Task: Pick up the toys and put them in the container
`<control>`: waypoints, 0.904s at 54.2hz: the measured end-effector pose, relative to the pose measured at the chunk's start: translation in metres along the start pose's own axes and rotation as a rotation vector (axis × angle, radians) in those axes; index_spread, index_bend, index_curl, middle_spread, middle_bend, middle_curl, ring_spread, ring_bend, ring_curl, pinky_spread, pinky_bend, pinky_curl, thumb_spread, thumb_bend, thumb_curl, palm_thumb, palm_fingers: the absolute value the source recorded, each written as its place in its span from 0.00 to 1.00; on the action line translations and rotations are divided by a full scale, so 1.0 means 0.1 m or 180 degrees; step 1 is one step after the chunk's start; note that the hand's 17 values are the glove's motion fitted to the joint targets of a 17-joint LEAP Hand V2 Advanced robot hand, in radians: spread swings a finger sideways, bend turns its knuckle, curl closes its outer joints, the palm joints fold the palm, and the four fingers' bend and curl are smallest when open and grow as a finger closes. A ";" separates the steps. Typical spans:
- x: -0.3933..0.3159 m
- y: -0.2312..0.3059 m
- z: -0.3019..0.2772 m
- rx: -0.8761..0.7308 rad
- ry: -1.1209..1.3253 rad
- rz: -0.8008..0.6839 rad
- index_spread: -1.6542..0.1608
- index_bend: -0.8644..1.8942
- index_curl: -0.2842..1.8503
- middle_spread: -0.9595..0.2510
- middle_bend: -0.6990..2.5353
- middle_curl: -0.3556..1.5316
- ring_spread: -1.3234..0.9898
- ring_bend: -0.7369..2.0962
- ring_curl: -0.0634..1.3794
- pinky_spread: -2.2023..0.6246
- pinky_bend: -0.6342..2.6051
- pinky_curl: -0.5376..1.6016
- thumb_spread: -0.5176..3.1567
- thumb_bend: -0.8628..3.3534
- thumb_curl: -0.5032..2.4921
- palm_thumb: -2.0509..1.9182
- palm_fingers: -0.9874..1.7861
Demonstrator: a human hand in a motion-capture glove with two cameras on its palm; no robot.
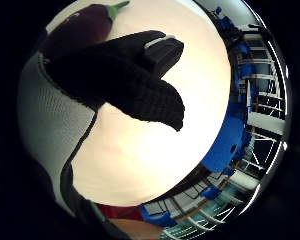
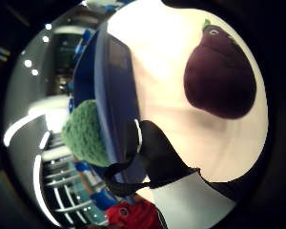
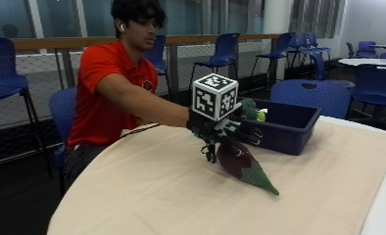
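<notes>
The eggplant toy (image 3: 242, 166) lies on the cloth-covered surface (image 3: 147, 196), nearest the camera, just beside the blue container (image 3: 291, 129). Its long axis runs diagonally: the green stem end points toward the near edge of the surface, the purple body toward the container. The gloved right hand (image 3: 227, 129) hovers over the body end, fingers relaxed, holding nothing. The toy appears to be plush: judged light, soft and non-slippery. Take hold across the thick purple middle. A green toy (image 3: 248, 108) already sits in the container.

A person in a red shirt

Short sleeves, a small mark on the chest; the right hand (image 3: 227, 131) wears a black glove.
</notes>
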State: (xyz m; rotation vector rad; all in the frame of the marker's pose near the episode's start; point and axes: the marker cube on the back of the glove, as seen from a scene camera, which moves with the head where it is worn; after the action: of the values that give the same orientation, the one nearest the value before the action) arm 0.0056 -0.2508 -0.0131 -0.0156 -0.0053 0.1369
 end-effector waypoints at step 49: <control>0.07 0.12 0.02 -0.0018 0.0634 0.0278 0.71 0.49 0.35 0.63 0.31 0.25 0.42 0.58 0.31 0.64 0.58 0.40 0.47 0.25 0.33 0.65 0.62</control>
State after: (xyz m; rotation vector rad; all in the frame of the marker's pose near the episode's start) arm 0.0108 -0.2384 -0.0112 -0.0349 0.1939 0.2223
